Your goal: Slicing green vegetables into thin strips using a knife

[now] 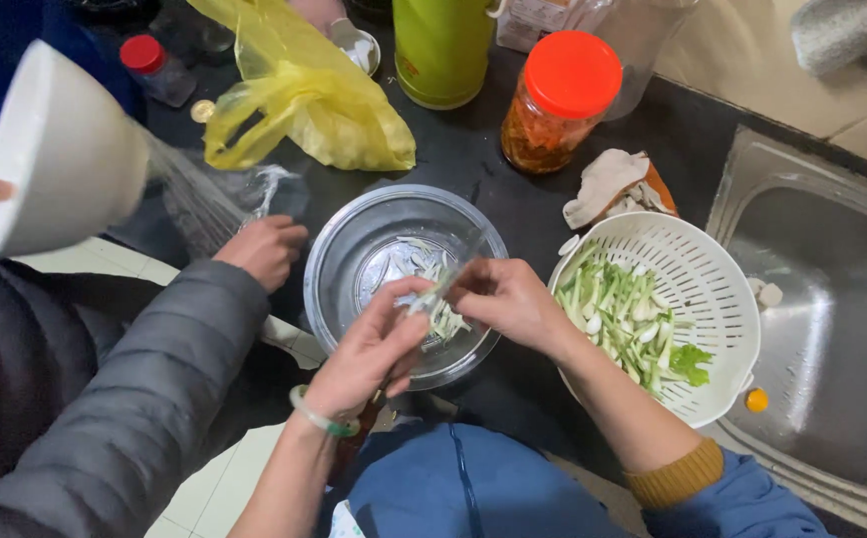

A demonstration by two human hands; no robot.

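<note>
A thin pale green vegetable stalk (436, 290) is pinched between the two hands above the steel bowl (339, 261), which stands at the middle of the dark counter. The left hand (369, 351), with a light green bangle (322, 416) at its wrist, is held over the near rim of the bowl, its fingers closed narrowly on the lower end of the stalk. The right hand (509, 299) is held over the bowl's right rim, its fingertips closed on the upper end. Cut pale pieces are seen in the bottom of the bowl. Just right of the bowl a white colander (718, 289) is set, filled with green and white stalks. Beyond the bowl a jar with a red lid (559, 102) and a yellow plastic bag (304, 95) are placed. To the bowl's left, another person's hand (262, 248) in a grey sleeve is rested, and a white bowl (60, 149) is held tilted.
</note>
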